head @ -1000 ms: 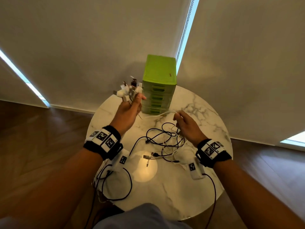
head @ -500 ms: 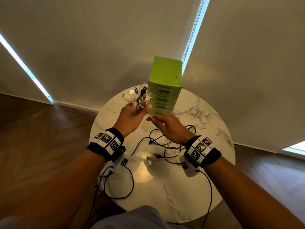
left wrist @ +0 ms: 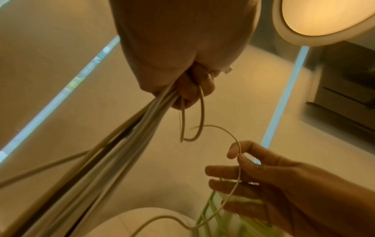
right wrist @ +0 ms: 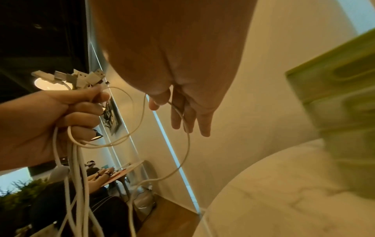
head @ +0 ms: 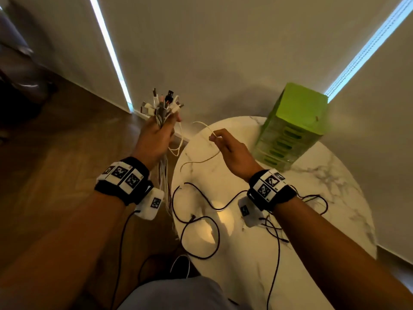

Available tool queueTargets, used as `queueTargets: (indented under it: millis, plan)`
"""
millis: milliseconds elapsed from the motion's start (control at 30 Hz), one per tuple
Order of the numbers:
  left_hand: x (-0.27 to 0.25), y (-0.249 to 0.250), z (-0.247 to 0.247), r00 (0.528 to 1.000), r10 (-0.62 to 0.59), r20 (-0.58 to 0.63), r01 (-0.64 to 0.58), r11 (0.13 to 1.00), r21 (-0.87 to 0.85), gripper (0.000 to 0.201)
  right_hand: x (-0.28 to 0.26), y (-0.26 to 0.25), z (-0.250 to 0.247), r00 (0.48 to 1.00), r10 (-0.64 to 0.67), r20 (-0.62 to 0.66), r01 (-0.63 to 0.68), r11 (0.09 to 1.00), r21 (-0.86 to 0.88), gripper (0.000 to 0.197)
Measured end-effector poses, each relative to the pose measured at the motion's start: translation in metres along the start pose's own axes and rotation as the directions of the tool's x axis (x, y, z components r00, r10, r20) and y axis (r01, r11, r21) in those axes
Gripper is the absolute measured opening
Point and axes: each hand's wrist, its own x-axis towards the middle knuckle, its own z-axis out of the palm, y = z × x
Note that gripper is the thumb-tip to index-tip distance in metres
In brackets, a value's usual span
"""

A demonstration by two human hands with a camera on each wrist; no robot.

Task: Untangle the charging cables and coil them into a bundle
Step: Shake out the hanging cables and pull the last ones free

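wrists: black bands, checkered tags | white camera pods, black leads

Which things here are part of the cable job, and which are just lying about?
Job:
- cable bunch gripped by the left hand
- white cable pinched by the right hand
- black cables loose on the table

Lying about:
- green drawer unit
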Motion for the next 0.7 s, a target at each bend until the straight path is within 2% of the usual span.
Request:
queueTargets:
  millis: [67, 167, 233, 367, 467, 533, 567, 633, 700]
  plan:
    - [0.0, -0.003, -0.027, 1.0, -0.004, -0.029, 0.002, 0.997, -0.076, 0.03, 0.014, -0.009, 0.028, 1.0, 0.003, 0.017, -0.004, 0.996, 0.087, 0.02]
    - [-0.004, -0.008, -0.057, 0.999, 0.021, -0.046, -0.026, 0.995, -0.099, 0.035, 0.028, -0.013, 0.073, 0.999, 0.014, 0.051, -0.025, 0.976, 0.216, 0.02]
    - [-0.009, -0.013, -0.074, 0.997, 0.005, -0.073, -0.014, 0.993, -0.116, 0.035, 0.03, -0.014, 0.103, 0.992, 0.046, 0.121, -0.076, 0.965, 0.25, 0.02]
    - [-0.017, -0.027, -0.103, 0.995, -0.056, -0.077, 0.04, 0.981, -0.188, 0.035, 0.018, -0.002, 0.157, 0.929, 0.096, 0.357, -0.125, 0.99, 0.058, 0.022]
    - [-0.023, -0.037, -0.117, 0.994, -0.107, -0.026, 0.097, 0.961, -0.258, 0.033, 0.004, 0.022, 0.184, 0.87, 0.075, 0.488, -0.044, 0.996, -0.075, 0.024]
    - [-0.026, -0.045, -0.125, 0.992, -0.128, 0.008, 0.126, 0.962, -0.243, 0.031, 0.005, 0.031, 0.191, 0.837, 0.108, 0.537, -0.015, 0.985, -0.175, 0.045]
    - [-0.027, -0.048, -0.127, 0.99, -0.138, 0.036, 0.143, 0.964, -0.226, 0.031, 0.009, 0.031, 0.19, 0.843, 0.146, 0.518, -0.033, 0.975, -0.221, 0.058]
    - [-0.03, -0.054, -0.132, 0.981, -0.168, 0.095, 0.184, 0.964, -0.192, 0.034, 0.024, 0.018, 0.186, 0.896, 0.165, 0.412, -0.092, 0.977, -0.192, 0.073]
    - [-0.032, -0.058, -0.133, 0.969, -0.205, 0.139, 0.225, 0.962, -0.154, 0.039, 0.044, -0.008, 0.176, 0.942, 0.096, 0.321, -0.118, 0.992, 0.048, 0.077]
